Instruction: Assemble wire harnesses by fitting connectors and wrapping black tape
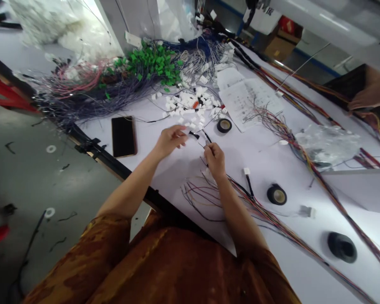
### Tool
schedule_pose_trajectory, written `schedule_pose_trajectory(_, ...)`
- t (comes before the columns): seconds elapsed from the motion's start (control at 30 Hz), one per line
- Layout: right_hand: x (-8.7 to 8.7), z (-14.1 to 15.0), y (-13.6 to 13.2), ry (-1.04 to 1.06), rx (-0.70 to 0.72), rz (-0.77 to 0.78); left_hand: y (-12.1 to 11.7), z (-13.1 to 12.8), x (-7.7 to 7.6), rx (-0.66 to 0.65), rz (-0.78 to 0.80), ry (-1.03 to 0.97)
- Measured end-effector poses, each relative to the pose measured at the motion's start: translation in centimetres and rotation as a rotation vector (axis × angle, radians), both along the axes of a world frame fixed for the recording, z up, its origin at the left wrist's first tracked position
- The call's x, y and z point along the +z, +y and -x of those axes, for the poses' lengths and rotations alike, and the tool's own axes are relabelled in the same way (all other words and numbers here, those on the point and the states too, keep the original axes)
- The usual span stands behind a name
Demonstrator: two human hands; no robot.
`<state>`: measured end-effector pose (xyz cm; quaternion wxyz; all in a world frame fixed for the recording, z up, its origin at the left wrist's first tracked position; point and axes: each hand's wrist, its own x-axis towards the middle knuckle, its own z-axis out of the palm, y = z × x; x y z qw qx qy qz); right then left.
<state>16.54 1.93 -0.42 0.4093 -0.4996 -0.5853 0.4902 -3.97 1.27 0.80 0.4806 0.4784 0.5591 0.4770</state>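
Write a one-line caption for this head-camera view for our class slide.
Right hand pinches a black wire near left hand and loose white connectors.

You had a phone (123,136) on the table (259,169) left of center, a heap of connectors (190,105) to its upper right, a tape roll (224,125) just beside that heap, and papers (243,95) above the roll.
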Motion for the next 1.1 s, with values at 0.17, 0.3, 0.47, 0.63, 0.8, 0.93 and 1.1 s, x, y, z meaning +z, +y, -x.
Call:
schedule_pose_trajectory(0.17, -0.5, -0.3, -0.4, 0.227, -0.028, 0.096, 0.6, 4.8, 0.2, -0.082, -0.152, 0.686)
schedule_pose_trajectory(0.3, -0.3, -1.2, -0.4, 0.275, 0.149, 0.078, 0.9, 4.0, 0.3, -0.251, -0.202, 1.059)
schedule_pose_trajectory(0.47, 0.0, -1.7, -0.2, 0.261, 0.170, 0.120, 1.3, 2.1, 1.2, -0.173, -0.244, 0.958)
schedule_pose_trajectory(0.63, -0.2, -1.3, 0.1, 0.254, 0.104, 0.087, 0.6, -1.0, 1.4, -0.102, -0.131, 0.185)
schedule_pose_trajectory(0.8, 0.1, -1.1, 0.0, 0.228, 0.055, 0.005, -0.2, -3.2, 0.1, -0.056, 0.256, -0.409)
schedule_pose_trajectory(0.93, 0.2, -1.1, 0.1, 0.222, 0.055, 0.029, -0.6, -3.6, -0.2, 0.015, 0.339, -0.515)
schedule_pose_trajectory(1.1, 0.2, -1.1, -0.1, 0.216, 0.091, 0.018, -0.8, -4.1, -0.2, 0.074, 0.344, -0.537)
